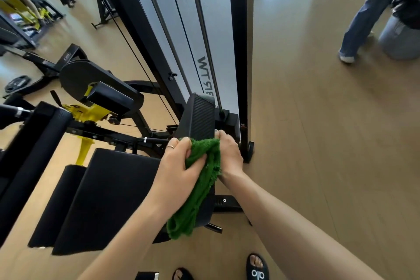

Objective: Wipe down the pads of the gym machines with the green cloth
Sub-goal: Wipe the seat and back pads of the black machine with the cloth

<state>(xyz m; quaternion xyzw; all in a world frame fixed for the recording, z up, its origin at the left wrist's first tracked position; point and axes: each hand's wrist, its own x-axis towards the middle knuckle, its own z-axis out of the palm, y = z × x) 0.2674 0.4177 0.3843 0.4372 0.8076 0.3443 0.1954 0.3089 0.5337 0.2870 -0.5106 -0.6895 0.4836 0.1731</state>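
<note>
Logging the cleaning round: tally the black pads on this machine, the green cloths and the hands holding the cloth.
Black pads: 4 (upright pad, seat pad, left pad, small pad)
Green cloth: 1
Hands gripping it: 2 (left hand, right hand)
Total: 7

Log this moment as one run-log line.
step: wiping pad | left hand: grips green cloth | right hand: holds cloth against upright black pad | seat pad: untouched
</note>
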